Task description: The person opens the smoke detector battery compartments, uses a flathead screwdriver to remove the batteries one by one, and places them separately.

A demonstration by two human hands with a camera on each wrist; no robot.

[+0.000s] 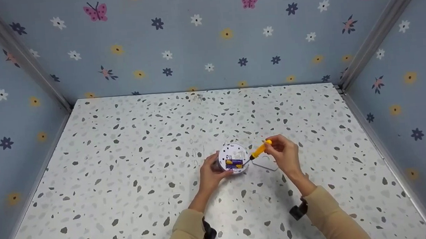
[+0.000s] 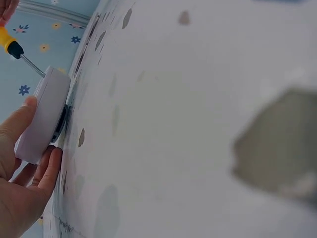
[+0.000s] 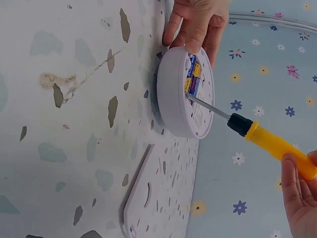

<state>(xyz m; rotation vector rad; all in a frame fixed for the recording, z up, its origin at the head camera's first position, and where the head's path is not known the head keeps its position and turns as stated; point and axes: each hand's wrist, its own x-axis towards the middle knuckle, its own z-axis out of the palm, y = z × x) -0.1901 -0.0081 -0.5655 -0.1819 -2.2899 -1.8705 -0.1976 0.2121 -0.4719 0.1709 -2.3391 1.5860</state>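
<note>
Head view: left hand (image 1: 209, 176) grips round device (image 1: 232, 153); right hand (image 1: 286, 155), at its three o'clock, pinches screwdriver (image 1: 259, 151); we judge overlevering could gouge the batteries (image 1: 234, 164).

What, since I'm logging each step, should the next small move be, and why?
Probably a gentle pry with the screwdriver to loosen the batteries: its tip is at one end of them, the right hand grips its handle, and the left hand holds the device.
</note>
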